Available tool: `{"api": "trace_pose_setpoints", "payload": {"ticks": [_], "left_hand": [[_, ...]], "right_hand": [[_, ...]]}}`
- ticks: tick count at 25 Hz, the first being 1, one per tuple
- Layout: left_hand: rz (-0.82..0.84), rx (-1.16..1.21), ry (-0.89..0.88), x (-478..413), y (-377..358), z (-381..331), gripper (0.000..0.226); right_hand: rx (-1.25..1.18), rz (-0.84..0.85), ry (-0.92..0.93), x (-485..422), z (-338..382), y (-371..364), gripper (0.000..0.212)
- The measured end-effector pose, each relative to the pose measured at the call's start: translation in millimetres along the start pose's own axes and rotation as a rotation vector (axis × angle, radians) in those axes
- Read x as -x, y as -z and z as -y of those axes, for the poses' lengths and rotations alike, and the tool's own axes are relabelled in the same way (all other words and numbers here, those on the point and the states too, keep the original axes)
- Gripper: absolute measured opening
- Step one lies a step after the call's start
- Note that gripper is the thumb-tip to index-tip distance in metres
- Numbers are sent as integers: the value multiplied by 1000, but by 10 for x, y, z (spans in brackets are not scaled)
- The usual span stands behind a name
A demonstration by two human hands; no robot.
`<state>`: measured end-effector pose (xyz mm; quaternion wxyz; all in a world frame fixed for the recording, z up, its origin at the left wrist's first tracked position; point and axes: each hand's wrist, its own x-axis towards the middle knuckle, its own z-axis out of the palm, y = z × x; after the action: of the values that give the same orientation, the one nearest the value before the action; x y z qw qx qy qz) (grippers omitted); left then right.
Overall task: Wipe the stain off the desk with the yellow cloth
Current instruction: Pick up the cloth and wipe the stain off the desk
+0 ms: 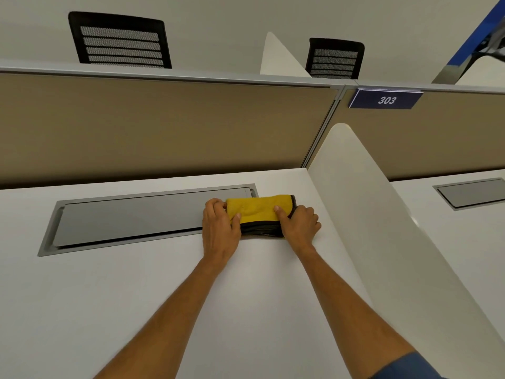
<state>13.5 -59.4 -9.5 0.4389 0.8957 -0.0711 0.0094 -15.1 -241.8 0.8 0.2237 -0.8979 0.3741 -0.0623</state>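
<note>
Both hands are on the cloth (254, 210), one at each end. It is folded into a thick pad, yellow on top with a dark edge showing along its near side and right end. It sits on the white desk (136, 296) towards the back, right at the right end of the grey cable tray (131, 217), with its left part lying over the tray's corner.

The left hand (220, 228) clamps the cloth's left end: thumb pressed on the yellow top, fingers curled over the far edge. The right hand (299, 224) grips the right end the same way, thumb on top near the middle, fingers wrapped round the dark edge. Both forearms reach out long over the desk from the bottom of the view, and a blue sleeve (404, 367) peeks in at the lower right.

Just to the right of the cloth stands a white divider (369, 201), running from the back panel towards the camera. The tan panel (164, 127) closes off the back of the desk. On the next panel to the right hangs a dark blue sign (385, 99) reading 303. Beyond the panel, two black mesh chairs show their backs, one on the left (119, 41), one further right (334, 58).

I cannot make out any stain on the desk surface that shows.
</note>
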Motion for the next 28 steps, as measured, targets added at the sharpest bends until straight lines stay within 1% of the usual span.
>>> {"api": "trace_pose_setpoints", "payload": {"ticks": [2, 5, 9, 12, 15, 20, 25, 28], "left_hand": [[19, 84, 21, 85, 22, -60, 33], [9, 147, 39, 266, 42, -182, 36], [-9, 145, 41, 594, 97, -376, 45], [1, 131, 51, 997, 141, -560, 54], [-20, 119, 58, 1550, 176, -771, 57], [-46, 75, 89, 2623, 149, -1066, 53], [-45, 51, 109, 3536, 33, -1289, 52], [-36, 36, 103, 3900, -46, -1388, 51]], "right_hand": [[-19, -25, 65, 100, -19, 39, 61], [-77, -34, 98, 261, -40, 176, 52], [-37, -52, 128, 518, -175, 504, 51], [5, -64, 155, 816, -386, 817, 51], [32, -57, 182, 1216, -670, 1157, 50], [33, 17, 236, 1950, -1327, 1644, 49], [-104, 97, 253, 2454, -2005, 1947, 46], [-143, 110, 244, 2626, -2299, 2061, 45]]}}
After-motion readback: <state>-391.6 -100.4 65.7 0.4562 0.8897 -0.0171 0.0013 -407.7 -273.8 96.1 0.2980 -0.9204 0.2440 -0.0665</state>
